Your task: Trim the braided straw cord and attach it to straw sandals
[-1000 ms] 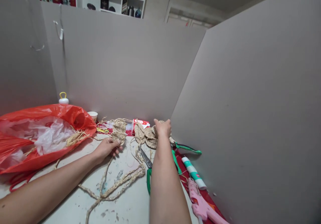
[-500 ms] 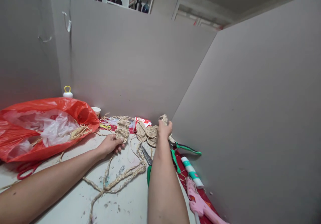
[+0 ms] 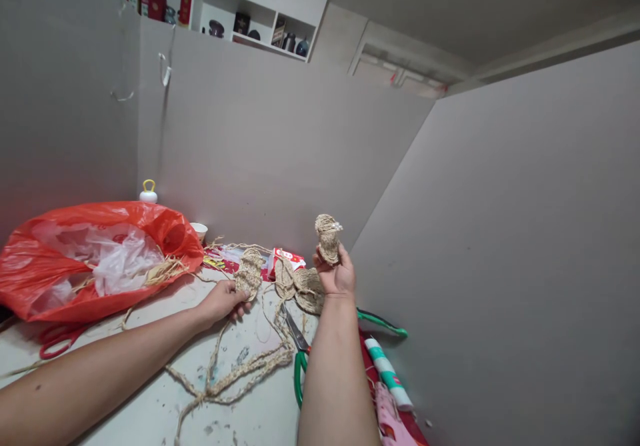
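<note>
My left hand is closed on the lower end of a woven straw piece, with thumb on top and fingers beneath. A small woven straw slipper with white beads at its side stands upright in my right hand, raised above the table. Behind my right wrist lie flat oval straw soles, partly hidden by it. Braided straw cord lies knotted on the white tabletop. Green-handled scissors rest beside my right forearm, which covers part of them.
At the left a red plastic bag holds clear plastic and straw, with red scissors below it. A paper cup and red-white box stand at the back. A green-striped roll and pink glue gun lie right. Grey partitions enclose the table.
My right hand has lifted the small straw slipper off the table and turned so its palm side shows. My left hand keeps its hold on the woven piece. The view has tilted up slightly.
</note>
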`<state>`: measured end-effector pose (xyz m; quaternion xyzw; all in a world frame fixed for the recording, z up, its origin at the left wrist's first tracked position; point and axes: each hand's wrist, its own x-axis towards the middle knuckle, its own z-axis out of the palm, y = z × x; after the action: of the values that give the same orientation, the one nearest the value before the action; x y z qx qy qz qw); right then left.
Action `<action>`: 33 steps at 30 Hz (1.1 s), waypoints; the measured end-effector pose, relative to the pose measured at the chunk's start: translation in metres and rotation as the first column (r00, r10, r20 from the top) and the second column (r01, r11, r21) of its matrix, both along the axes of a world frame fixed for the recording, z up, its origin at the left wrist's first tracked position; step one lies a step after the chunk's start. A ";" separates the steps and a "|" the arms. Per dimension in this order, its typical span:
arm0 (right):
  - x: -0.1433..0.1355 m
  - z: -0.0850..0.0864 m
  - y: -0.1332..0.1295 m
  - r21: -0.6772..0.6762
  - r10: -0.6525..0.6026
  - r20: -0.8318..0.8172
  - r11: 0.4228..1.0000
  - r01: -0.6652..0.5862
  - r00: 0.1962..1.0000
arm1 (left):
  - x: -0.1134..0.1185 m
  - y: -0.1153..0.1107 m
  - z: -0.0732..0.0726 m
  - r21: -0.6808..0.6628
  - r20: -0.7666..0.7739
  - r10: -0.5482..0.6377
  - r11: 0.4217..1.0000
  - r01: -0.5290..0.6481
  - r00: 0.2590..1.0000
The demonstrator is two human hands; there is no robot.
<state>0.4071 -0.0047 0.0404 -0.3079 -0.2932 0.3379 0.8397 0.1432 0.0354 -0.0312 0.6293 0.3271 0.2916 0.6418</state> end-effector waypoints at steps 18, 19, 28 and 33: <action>-0.007 0.002 0.009 -0.110 -0.205 0.179 0.968 0.226 0.962 | 0.000 -0.001 0.002 -0.013 0.012 -0.011 1.000 0.011 1.000; -0.007 0.003 0.009 -0.122 -0.215 0.189 0.963 0.240 0.958 | 0.000 -0.001 0.003 -0.012 0.012 -0.014 1.000 0.014 1.000; -0.009 0.014 0.009 -0.120 -0.284 0.190 0.943 0.310 0.940 | -0.008 0.003 0.012 -0.044 -0.091 -0.110 0.993 0.107 0.990; -0.014 0.026 0.004 -0.057 -0.280 0.163 0.955 0.293 0.946 | -0.010 0.010 0.030 0.234 -0.185 0.052 0.972 -0.008 0.981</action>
<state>0.3930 -0.0007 0.0669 -0.4057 -0.2953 0.1992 0.8418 0.1334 0.0455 -0.0016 0.7198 0.3601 0.2762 0.5253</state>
